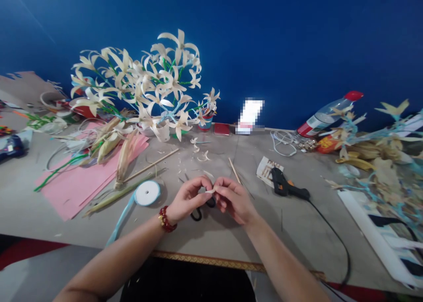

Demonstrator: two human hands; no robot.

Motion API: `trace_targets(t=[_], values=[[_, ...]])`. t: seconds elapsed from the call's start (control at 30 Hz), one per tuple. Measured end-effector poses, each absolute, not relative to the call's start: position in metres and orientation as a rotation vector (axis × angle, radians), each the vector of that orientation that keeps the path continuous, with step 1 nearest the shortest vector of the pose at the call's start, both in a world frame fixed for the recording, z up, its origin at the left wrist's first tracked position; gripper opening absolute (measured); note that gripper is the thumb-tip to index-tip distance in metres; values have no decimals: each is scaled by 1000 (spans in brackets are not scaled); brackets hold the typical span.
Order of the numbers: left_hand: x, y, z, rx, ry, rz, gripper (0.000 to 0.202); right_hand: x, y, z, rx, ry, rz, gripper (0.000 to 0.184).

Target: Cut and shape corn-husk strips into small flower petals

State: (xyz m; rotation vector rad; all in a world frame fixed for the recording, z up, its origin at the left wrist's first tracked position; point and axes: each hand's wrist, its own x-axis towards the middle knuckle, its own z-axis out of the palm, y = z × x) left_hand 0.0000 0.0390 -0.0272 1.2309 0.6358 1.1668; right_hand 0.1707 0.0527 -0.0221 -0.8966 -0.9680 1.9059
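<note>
My left hand (189,199) and my right hand (233,199) meet over the middle of the grey table (211,231). Both pinch a small cream husk petal (210,190) between their fingertips. My left wrist wears a red bead bracelet (165,219). Black-handled scissors (198,212) lie on the table right under my hands. A roll of pale blue ribbon (147,193) sits just left of my left hand, its loose end trailing toward the table's front edge.
A bouquet of cream husk flowers (155,84) stands at the back. Pink paper (82,178) with husks lies on the left. A black glue gun (287,185) with its cord lies on the right, near a plastic bottle (327,113) and more husk flowers (380,152). Wooden sticks (152,164) lie mid-table.
</note>
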Motion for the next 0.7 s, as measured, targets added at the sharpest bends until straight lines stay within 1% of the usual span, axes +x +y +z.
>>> trace_targets(t=[0.1,0.23,0.33,0.4,0.47,0.57,0.7], values=[[0,39,-27,1242,628,1183,12,169,52,-23,-886,-968,1921,20],[-1,39,-32,1197,575,1190,13,170,54,-18,-786,-843,2025,21],[-3,40,-36,1122,526,1215,15,175,58,-13,-756,-788,1980,26],[-4,40,-36,1104,536,1219,15,178,59,-12,-789,-841,1879,25],[-4,40,-34,1135,574,1189,14,180,57,-13,-833,-983,1821,19],[-4,39,-29,1217,624,1154,16,179,52,-16,-846,-1163,1824,22],[-2,38,-27,1288,679,1135,20,178,51,-17,-866,-1235,1812,22]])
